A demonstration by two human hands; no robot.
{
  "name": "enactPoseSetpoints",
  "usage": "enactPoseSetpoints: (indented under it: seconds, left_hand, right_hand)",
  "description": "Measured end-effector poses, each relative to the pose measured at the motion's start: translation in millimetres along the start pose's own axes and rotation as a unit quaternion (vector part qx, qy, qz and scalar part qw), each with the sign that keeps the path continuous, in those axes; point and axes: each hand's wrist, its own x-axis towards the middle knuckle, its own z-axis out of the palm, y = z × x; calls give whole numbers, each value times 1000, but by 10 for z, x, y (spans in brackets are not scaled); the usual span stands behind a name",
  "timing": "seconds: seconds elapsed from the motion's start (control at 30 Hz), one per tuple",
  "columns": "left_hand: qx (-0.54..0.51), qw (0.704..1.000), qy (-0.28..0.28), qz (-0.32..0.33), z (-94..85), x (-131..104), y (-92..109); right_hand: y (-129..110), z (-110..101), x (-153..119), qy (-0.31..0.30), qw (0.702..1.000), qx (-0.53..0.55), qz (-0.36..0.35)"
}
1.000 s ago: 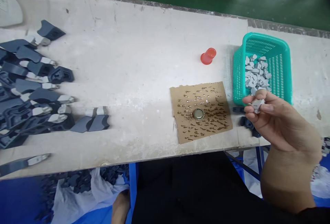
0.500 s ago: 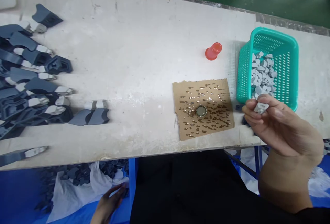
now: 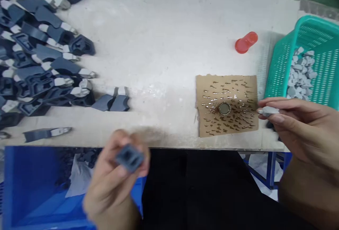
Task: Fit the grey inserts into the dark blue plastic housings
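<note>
My left hand (image 3: 113, 184) is closed around a dark grey plastic part (image 3: 129, 157), whose hollow end faces up; it is blurred by motion at the table's front edge. Between thumb and fingers, my right hand (image 3: 299, 127) pinches a small light grey plastic piece (image 3: 268, 111). That piece is just right of a cardboard square (image 3: 212, 127) marked with many shiny brown drops. A round metal cap (image 3: 224, 108) sits in the middle of the cardboard. Behind my right hand stands a green basket (image 3: 280, 64) holding many similar light grey pieces (image 3: 300, 74).
Dark grey parts with light grey tips (image 3: 63, 66) lie heaped on the table's left, with two set apart (image 3: 119, 103). A red plastic cup-like object (image 3: 246, 42) stands near the basket. Below the table edge is a blue bin (image 3: 31, 187) with dark parts and white wrapping.
My left hand has risen from the blue bin to the table edge, now with a dark grey part. My right hand has turned the light grey piece and brought it beside the cardboard. The view has shifted left.
</note>
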Motion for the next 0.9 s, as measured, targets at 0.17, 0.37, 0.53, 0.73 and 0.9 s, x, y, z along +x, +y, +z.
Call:
enactPoseSetpoints:
  seconds: [0.17,0.37,0.53,0.73,0.9]
  left_hand:
    - [-102,982,-138,-76,794,497,-265]
    - [-31,996,-67,-57,861,543,-371]
    - [-20,995,-65,-78,833,576,-372]
    - [-60,991,-84,-89,818,596,-406]
    - [-123,979,-82,-141,824,610,-417]
  right_hand:
    - [68,119,-61,18,947,-239,-214]
    - [71,193,19,-24,845,-382,-373]
    - [56,245,38,-42,830,-385,-403]
    - [61,251,50,-54,829,-394,-394]
    - [48,226,7,-52,854,-374,-358]
